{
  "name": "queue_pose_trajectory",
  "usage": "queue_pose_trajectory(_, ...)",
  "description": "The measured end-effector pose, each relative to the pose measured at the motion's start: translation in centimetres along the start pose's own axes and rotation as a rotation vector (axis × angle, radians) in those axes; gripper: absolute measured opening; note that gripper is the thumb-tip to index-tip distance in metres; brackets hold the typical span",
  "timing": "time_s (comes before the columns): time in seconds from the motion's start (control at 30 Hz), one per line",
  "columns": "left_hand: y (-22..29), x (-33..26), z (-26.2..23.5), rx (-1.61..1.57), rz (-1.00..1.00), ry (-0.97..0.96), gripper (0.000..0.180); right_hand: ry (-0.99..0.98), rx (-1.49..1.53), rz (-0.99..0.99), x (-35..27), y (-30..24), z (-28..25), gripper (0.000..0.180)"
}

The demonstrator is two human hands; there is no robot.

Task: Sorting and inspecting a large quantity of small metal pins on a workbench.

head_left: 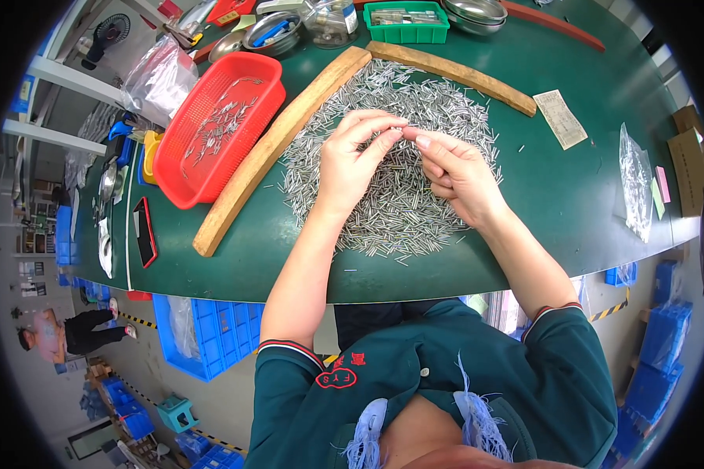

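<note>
Metal pins [403,227], heaped loosely beneath both hands [346,162].

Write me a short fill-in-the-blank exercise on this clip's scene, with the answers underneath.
1. The left hand and right hand come together over metal pins on a ____ tabletop.
2. The pins are partly bordered by ____ long wooden bars.
3. A ____ perforated basket holds some more pins.
4. A phone lies toward the person's ____ side.

Missing words: green; two; red; left.
</note>
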State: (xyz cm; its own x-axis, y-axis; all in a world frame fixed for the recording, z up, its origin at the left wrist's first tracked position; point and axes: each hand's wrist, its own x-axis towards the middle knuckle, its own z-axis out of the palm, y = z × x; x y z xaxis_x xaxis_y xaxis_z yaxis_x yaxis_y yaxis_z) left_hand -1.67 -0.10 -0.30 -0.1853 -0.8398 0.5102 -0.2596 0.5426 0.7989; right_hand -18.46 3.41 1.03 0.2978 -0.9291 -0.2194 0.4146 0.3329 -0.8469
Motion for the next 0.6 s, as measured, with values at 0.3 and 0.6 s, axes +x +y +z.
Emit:
queue_pose_trajectory(0.3, 0.58, -0.03, -0.11, -0.207, -0.152, -0.031, 0.019, -0.007, -0.005, -0.053, 0.03, 0.29, 0.05, 0.028)
queue_pose_trajectory(0.6, 0.57, -0.05, -0.27, -0.141, -0.062, -0.023, 0.019, -0.054, 0.101, 0.021, 0.08, 0.14, -0.41, 0.027)
